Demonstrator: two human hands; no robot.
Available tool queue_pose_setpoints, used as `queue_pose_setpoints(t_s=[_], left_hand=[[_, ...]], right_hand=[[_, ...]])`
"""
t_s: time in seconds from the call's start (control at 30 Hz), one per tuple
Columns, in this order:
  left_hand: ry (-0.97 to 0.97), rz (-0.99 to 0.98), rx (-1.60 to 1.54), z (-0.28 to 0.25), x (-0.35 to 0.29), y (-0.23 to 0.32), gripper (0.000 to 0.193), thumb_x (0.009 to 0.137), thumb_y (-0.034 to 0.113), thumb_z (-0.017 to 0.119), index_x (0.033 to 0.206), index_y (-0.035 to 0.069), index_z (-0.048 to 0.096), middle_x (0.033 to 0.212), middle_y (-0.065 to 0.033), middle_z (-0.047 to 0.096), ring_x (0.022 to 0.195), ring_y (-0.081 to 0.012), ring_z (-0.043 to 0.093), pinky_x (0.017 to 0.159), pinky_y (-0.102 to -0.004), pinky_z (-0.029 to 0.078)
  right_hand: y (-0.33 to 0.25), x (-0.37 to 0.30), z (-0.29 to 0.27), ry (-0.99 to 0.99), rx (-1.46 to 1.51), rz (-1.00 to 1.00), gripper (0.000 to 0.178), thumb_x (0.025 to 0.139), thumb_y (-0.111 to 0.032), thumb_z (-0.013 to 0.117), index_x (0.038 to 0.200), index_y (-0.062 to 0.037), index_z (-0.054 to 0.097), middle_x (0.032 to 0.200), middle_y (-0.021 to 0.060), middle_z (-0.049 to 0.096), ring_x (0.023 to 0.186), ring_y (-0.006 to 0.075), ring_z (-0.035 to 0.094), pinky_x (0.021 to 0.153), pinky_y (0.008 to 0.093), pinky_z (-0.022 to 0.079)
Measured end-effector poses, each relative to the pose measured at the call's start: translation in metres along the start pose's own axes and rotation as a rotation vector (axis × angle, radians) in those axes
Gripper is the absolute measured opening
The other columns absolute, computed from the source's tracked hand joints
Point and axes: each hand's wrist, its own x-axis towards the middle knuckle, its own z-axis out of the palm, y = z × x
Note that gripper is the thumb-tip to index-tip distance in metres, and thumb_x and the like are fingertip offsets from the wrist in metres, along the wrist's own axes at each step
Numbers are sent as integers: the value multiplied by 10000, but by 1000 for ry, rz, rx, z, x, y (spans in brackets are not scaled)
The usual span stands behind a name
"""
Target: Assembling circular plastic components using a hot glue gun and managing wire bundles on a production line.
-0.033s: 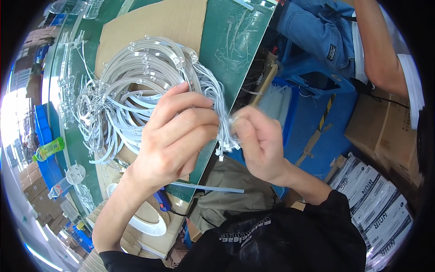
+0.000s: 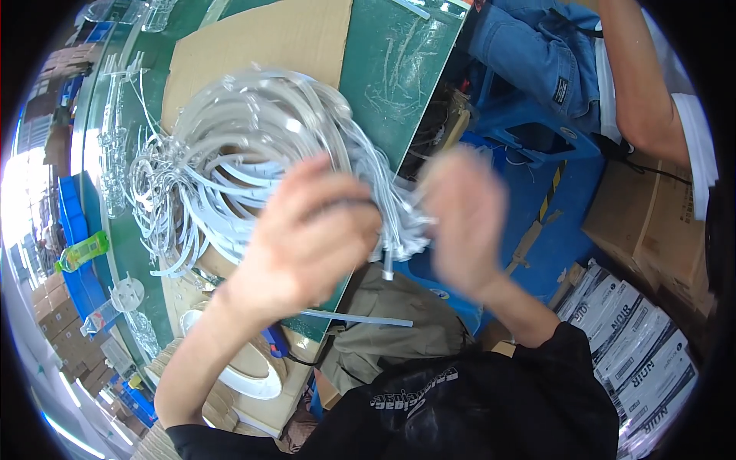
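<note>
A thick bundle of coiled clear and white strips (image 2: 238, 107) lies on cardboard on the green table, with thin white wires (image 2: 376, 165) trailing from its right side. My left hand (image 2: 307, 238) closes round the wires near the table edge, its fingers partly blurred. Beyond its fingers the wire ends, with small white connectors (image 2: 410, 241), fan out loosely. Just right of these ends is my right hand (image 2: 464, 218), smeared by motion. I cannot make out its fingers or whether it touches a wire. A tangle of wires (image 2: 165, 199) spreads at the bundle's left.
Under the coils is a cardboard sheet (image 2: 253, 38). A green bottle (image 2: 83, 253) lies at the left by blue trays (image 2: 73, 211). A loose strip (image 2: 356, 317) crosses the near table edge. At the right, a person in jeans (image 2: 529, 50) sits near cartons (image 2: 644, 207).
My right hand has moved right and slightly up, off the wire ends, which have swung right and spread. The coils and my left hand have shifted slightly and blurred.
</note>
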Motion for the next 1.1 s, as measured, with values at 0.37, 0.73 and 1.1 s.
queue_pose_setpoints(t_s=[0.37,0.73,1.1], left_hand=[[126,-167,-254,-1,-4,-5,190,709,-28,710,878,4,627,971,-121,609,1022,-335,630,920,-462,507],[155,-142,-75,-31,-9,18,145,707,13,686,839,23,626,906,-98,654,961,-325,648,839,-413,529],[-157,-532,-589,-40,-85,172,148,812,127,749,848,52,628,679,-54,597,580,-225,621,546,-318,490]], right_hand=[[-18,1,-39,-221,369,467,274,1086,-219,396,927,-21,497,634,-38,371,548,43,348,493,215,306],[-10,-14,-67,-254,375,569,265,1083,-209,403,970,-20,550,660,-15,430,560,59,386,510,217,339],[-7,-40,-89,-146,383,733,256,1086,-212,382,978,-39,537,640,-21,386,538,69,368,486,232,326]])
